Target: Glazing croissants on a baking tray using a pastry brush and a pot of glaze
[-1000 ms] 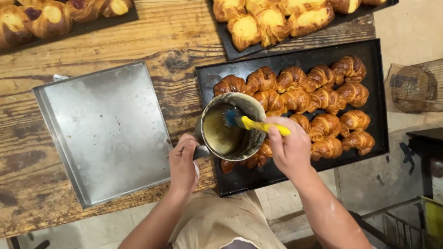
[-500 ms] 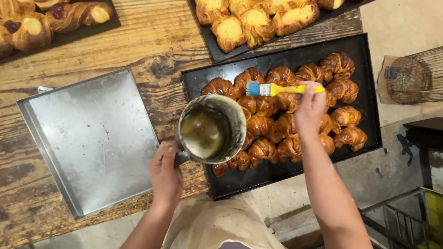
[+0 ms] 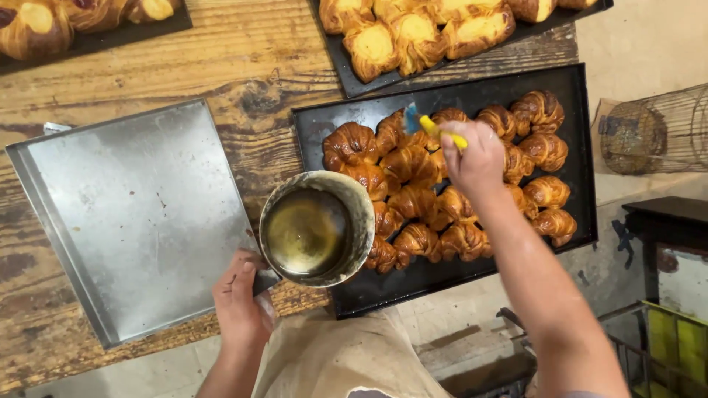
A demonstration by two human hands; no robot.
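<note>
Shifting left across the croissants, the brush stays clamped in the right hand.

**Student:** What sort of place does this figure show?

**Instructor:** A bakery's work area. At right of centre, a black baking tray carries rows of glazed brown croissants. Along the upper edge, further dark trays hold golden filled pastries, and more pastries lie at the upper left.

**Student:** What else supports that reading?

**Instructor:** All trays rest on a worn, stained wooden workbench. A bare metal sheet pan lies at left, and a metal pot of amber glaze is held near centre. An apron shows at the lower edge, and a wire basket stands at far right.
</note>
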